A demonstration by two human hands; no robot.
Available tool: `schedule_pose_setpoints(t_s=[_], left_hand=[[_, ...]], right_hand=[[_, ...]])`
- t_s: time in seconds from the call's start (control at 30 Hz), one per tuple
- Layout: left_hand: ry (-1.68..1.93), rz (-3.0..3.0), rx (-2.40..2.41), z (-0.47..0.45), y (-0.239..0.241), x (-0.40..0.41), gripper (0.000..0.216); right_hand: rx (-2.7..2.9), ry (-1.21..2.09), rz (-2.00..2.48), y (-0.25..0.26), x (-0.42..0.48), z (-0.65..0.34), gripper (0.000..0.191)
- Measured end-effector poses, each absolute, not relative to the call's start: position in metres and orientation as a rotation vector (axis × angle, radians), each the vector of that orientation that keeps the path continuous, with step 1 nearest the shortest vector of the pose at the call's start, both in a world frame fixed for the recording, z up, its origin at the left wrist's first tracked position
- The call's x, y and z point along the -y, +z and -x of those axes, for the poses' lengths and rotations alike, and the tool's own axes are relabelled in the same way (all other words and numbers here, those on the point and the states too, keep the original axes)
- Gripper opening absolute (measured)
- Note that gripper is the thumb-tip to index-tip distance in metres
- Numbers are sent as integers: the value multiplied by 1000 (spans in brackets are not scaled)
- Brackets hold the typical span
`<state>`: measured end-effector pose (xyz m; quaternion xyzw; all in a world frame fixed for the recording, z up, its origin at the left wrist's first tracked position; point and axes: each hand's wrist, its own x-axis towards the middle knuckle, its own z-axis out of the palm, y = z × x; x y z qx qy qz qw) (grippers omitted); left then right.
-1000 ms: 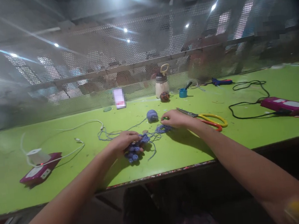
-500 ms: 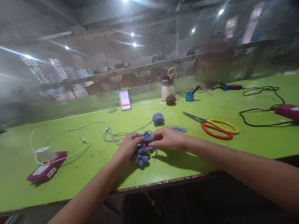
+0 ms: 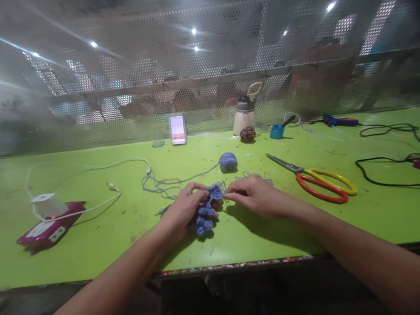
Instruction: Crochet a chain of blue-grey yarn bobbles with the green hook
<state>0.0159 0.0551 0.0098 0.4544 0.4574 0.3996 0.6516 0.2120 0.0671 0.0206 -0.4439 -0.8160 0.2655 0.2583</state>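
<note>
2 bare hands meet near the front edge of the lime-green bench [image 3: 93, 246], and both are busy with the same thing. The left hand [image 3: 183, 209] is curled shut around a bumpy blue crocheted yarn piece [image 3: 206, 215], which sits partly on the bench between the hands. The right hand [image 3: 255, 196] has its fingertips pinched together on the piece's upper edge, or maybe on the thin strand there; too small to tell if a hook is in that pinch.

My guess on handling: the piece is light, soft and floppy, so it wants a gentle grip on the bulk with 1 hand and a fingertip pinch at the working edge. Tug too hard and the loops probably distort.

Just past it, loose blue yarn [image 3: 168, 183] trails to a small blue yarn ball [image 3: 228, 161]. Right of that lie red-and-yellow-handled scissors [image 3: 321, 187]; left sits a magenta box with a white charger [image 3: 48, 220]. Further back: an upright phone [image 3: 177, 129], a cream bottle with looped handle [image 3: 245, 115] and a perforated metal screen [image 3: 201, 55].
</note>
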Motion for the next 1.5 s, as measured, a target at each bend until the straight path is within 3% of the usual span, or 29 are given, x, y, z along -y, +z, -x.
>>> schedule_pose_setpoints(t_s=[0.1,0.5,0.73,0.97,1.27,1.5], left_hand=[[872,-1080,-1076,-17,11,-55,18],[918,-1438,-1322,-18,6,-55,14],[946,-1574,-1410,-16,4,-56,14],[913,-1636,-1390,-16,3,-58,15],[876,-1687,-1383,-16,5,-55,14],[864,-1727,-1356,-12,3,-58,14]], right_hand=[[2353,467,1178,17,-69,-215,20],[2171,529,1236,9,-71,-204,18],[2488,178,1038,-1,-65,-204,21],[2616,82,1023,-4,-64,-200,19],[2452,367,1121,2,-66,-200,14],[2071,943,1232,4,-75,-201,9]])
